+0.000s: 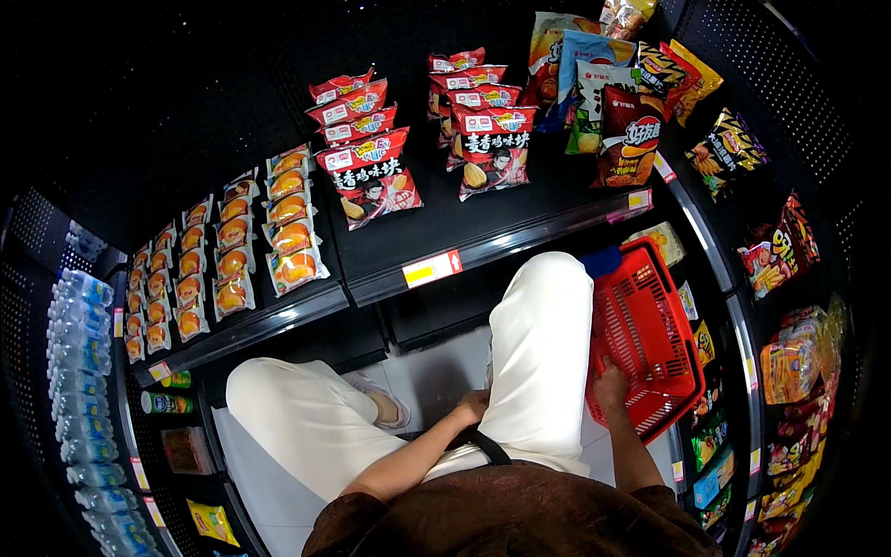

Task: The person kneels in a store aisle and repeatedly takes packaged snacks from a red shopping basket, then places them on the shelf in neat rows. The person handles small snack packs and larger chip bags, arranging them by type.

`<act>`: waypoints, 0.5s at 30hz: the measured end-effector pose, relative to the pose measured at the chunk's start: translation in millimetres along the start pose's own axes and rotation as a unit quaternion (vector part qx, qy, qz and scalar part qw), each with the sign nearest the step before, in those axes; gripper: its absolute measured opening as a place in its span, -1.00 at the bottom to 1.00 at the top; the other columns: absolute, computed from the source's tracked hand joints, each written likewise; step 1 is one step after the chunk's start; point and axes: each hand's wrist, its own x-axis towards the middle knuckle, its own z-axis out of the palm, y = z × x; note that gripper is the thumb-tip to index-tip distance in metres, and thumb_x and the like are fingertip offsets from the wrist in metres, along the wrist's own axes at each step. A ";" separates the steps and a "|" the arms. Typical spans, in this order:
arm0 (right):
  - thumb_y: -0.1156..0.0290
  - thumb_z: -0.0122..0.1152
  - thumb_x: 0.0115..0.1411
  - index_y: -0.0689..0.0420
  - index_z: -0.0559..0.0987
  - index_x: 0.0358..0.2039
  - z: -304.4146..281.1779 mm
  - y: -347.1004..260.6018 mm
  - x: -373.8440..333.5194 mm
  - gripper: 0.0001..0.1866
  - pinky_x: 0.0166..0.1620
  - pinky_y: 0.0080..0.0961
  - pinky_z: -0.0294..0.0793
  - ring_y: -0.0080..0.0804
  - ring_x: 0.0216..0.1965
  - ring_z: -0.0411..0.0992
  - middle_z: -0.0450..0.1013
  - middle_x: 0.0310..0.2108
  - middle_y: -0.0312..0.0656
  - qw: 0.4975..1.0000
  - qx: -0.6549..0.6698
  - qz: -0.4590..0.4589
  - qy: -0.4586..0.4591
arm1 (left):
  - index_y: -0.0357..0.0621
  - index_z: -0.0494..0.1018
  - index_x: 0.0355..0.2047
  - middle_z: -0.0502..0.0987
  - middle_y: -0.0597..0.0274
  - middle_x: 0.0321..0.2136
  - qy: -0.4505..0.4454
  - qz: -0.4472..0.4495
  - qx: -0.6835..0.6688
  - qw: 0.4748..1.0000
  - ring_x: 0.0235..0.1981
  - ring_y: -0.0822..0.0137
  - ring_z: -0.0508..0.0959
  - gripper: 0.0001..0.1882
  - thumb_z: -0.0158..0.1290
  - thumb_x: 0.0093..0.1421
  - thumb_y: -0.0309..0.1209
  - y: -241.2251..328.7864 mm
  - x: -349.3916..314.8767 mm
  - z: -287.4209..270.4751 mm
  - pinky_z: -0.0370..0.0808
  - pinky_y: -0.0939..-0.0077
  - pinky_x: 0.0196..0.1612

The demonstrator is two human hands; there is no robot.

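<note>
Beside my right leg, a red plastic shopping basket [682, 371] with slotted walls stands tilted. My right hand [610, 383] is closed at its near left side, thumb showing along the wall. My left hand [472, 407] lies against the inner side of my right thigh, near a black strap [489, 447]; its fingers are mostly hidden. In front of my knees, red snack bags [371, 186] stand in two rows on a black shelf [408, 246]. To their left sit several rows of small wrapped buns [297, 266].
Larger chip bags [633, 139] fill the shelf's right end. Side shelves curve round me, with water bottles [83, 399] at left and packaged snacks [789, 362] at right. The shelf's front edge [510, 239] runs just ahead of my knees. A yellow packet [213, 522] lies low left.
</note>
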 end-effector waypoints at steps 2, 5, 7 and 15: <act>0.44 0.19 0.14 0.25 0.51 0.09 -2.8 -3.8 -1.2 -0.54 -0.07 -0.05 0.52 0.18 -0.15 0.53 0.53 -0.17 0.23 1.000 -0.001 0.001 -0.005 | -0.01 0.54 0.06 0.60 0.01 -0.03 0.002 0.002 -0.015 1.000 0.01 0.06 0.59 -0.47 0.14 0.16 -0.02 -0.6 -1.1 0.5 0.48 0.25 0.05; 0.43 0.19 0.15 0.26 0.51 0.08 -2.5 -3.9 -1.6 -0.54 -0.06 -0.05 0.51 0.19 -0.15 0.53 0.53 -0.17 0.22 1.000 0.000 0.015 -0.007 | -0.02 0.55 0.04 0.61 -0.01 -0.04 0.007 0.006 -0.036 0.999 0.00 0.05 0.59 -0.48 0.13 0.17 -0.02 6.2 -8.9 -1.8 0.49 0.25 0.05; 0.42 0.19 0.15 0.26 0.52 0.06 -2.0 -1.9 -1.9 -0.56 -0.08 -0.04 0.52 0.19 -0.16 0.53 0.53 -0.18 0.22 1.000 0.002 0.003 -0.002 | -0.03 0.55 0.04 0.61 -0.03 -0.05 0.009 -0.001 -0.032 0.999 -0.01 0.05 0.60 -0.49 0.12 0.18 -0.01 13.8 -14.7 -5.7 0.49 0.25 0.05; 0.40 0.20 0.16 0.26 0.53 0.03 -11.2 -10.3 -4.0 -0.58 -0.10 -0.05 0.52 0.17 -0.19 0.53 0.54 -0.21 0.20 1.000 -0.008 0.009 -0.015 | -0.07 0.54 0.05 0.61 -0.02 -0.04 -0.006 -0.030 -0.028 0.999 -0.01 0.06 0.60 -0.47 0.15 0.18 -0.02 29.5 -21.6 -13.3 0.48 0.25 0.06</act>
